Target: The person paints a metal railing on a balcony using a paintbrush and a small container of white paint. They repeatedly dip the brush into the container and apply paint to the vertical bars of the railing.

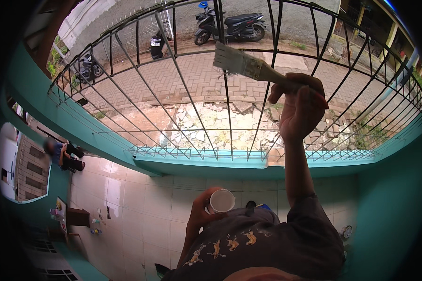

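Observation:
My right hand (301, 107) is raised in front of the window bars, its fingers closed round the handle of a wide paintbrush (241, 63). The brush points left and slightly up, its bristles coated in greyish paint and close to a dark upright of the metal window grille (228, 107); whether they touch it I cannot tell. Lower down, near my body, my left hand (202, 206) grips a small white cup (222, 201) from its left side. Pale, whitish-grey stuff shows inside the cup. Some of the grille bars look black, others grey.
A teal sill (201, 160) runs below the grille. Outside are a brick-paved lane, broken stone, a parked motorbike (232, 25) and a crouching person (157, 45). Indoors at left, another person (66, 154) sits near the wall; small items and a brown box (78, 217) are on the tiled floor.

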### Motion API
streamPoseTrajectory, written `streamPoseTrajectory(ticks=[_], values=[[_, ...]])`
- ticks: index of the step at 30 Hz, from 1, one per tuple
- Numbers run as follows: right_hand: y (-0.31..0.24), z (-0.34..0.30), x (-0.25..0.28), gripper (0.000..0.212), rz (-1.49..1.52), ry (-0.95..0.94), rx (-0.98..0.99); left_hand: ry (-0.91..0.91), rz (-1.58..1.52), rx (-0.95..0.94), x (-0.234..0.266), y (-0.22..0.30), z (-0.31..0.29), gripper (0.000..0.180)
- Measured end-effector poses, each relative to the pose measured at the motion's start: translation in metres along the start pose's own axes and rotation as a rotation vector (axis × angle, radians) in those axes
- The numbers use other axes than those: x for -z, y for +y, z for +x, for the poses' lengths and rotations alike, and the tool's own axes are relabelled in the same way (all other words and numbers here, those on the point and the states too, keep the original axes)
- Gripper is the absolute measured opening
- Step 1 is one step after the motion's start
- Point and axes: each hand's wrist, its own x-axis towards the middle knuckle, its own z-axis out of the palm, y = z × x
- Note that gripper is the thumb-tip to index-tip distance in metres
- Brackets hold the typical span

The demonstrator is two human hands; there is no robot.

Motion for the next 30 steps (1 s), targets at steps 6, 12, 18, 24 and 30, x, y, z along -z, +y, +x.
streamPoseTrajectory(ticks=[6,12,18,24,30], values=[[0.024,0.065,-0.032,0.025,0.006,-0.019,0.063,0.000,-0.028,0.082,0.038,-0.007,-0.002,0.069],[0.036,0.049,-0.024,0.023,-0.071,0.094,0.115,0.009,0.019,0.058,0.064,-0.009,0.007,0.069],[0.033,0.058,-0.037,0.018,-0.140,0.055,0.104,0.002,0.004,0.006,0.077,-0.020,0.018,0.067],[0.025,0.042,-0.030,0.017,-0.233,0.077,0.321,-0.028,-0.028,-0.003,0.079,-0.022,0.024,0.066],[0.029,0.036,-0.054,0.047,-0.823,-0.395,0.661,-0.018,-0.019,0.015,0.078,-0.017,0.026,0.065]])
